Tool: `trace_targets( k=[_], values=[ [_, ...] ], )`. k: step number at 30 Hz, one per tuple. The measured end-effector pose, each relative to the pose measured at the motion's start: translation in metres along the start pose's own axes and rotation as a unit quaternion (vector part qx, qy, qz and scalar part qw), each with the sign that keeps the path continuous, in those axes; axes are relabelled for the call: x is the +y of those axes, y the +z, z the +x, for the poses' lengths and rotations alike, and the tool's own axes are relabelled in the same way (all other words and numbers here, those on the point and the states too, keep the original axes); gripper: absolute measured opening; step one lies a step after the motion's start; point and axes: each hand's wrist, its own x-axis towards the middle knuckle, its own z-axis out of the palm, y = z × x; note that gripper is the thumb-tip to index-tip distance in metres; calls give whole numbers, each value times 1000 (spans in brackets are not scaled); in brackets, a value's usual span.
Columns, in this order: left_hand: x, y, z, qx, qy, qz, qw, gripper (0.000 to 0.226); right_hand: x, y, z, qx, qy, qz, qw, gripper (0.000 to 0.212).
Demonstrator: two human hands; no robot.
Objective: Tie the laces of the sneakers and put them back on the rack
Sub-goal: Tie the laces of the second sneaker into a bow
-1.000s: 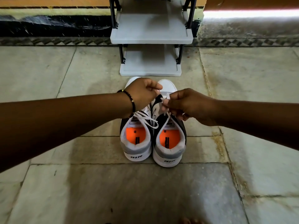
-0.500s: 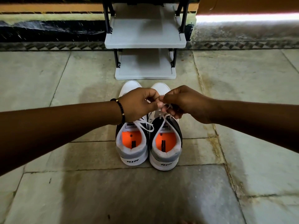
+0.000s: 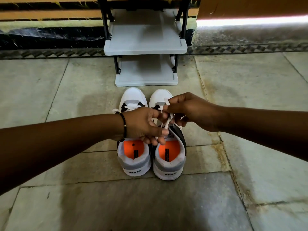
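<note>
— Where are the sneakers?
— Side by side on the floor, the rack at twelve o'clock.
— Your grip?
— My right hand pinches the right sneaker's white lace; my left hand seems to hold its other strand — left sneaker untouched.

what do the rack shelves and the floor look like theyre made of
Rack shelves: likely moulded plastic, matte grey, with rounded raised rims; the dark uprights could be plastic or metal. Floor: stone or stone-look tiles, greenish grey, dull sheen, mottled staining, thin dark joints.
</note>
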Motion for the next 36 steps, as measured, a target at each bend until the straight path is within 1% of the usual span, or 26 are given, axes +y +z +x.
trace_targets(
  k=[1, 3, 6, 9, 11, 13, 15, 16, 18, 20, 21, 24, 28, 32, 34, 36],
  values=[
    [0, 0, 1, -5, 3, 16, 1000, 19, -1, 1, 0, -2, -2, -1, 1000, 23],
    [2, 1, 4, 12, 10, 73, 997, 18, -2, 2, 0, -5, 0, -7, 1000, 24],
    [7, 5, 9, 71, 26, 141, 987, 20, -3, 1, 0, -10, -1, -4, 1000, 25],
    [6, 9, 15, 148, 42, 177, 972, 13, -3, -3, 0, -6, 4, 0, 1000, 28],
    [3, 10, 18, 185, 46, 219, 957, 22, -3, -7, -1, -22, 13, -9, 1000, 32],
    [3, 11, 17, 199, 46, 272, 940, 23, -4, -10, -3, -50, 26, -23, 998, 35],
    [4, 12, 15, 215, 47, 305, 926, 29, -4, -10, -4, -67, 36, -31, 997, 34],
    [5, 12, 14, 220, 45, 305, 926, 32, -4, -10, -4, -70, 39, -32, 996, 33],
    [6, 13, 12, 216, 34, 271, 937, 35, -5, -9, -3, -69, 38, -29, 996, 34],
    [3, 13, 11, 212, 38, 231, 949, 28, -6, -9, -3, -68, 35, -24, 997, 36],
    [0, 13, 11, 216, 49, 227, 948, 26, -7, -9, -3, -68, 33, -21, 997, 36],
    [-8, 17, 9, 247, 86, 256, 931, 24, -9, -9, -3, -72, 30, -22, 997, 35],
    [-9, 19, 8, 277, 106, 314, 902, 24, -10, -7, -4, -77, 31, -26, 996, 34],
    [-5, 14, 14, 301, 90, 316, 895, 35, -11, -7, -4, -81, 27, -23, 996, 34],
    [-3, 14, 16, 314, 75, 306, 896, 34, -11, -8, -4, -79, 24, -23, 996, 34],
    [-3, 15, 17, 319, 61, 262, 909, 28, -11, -8, -5, -77, 22, -22, 997, 33]
  ],
)
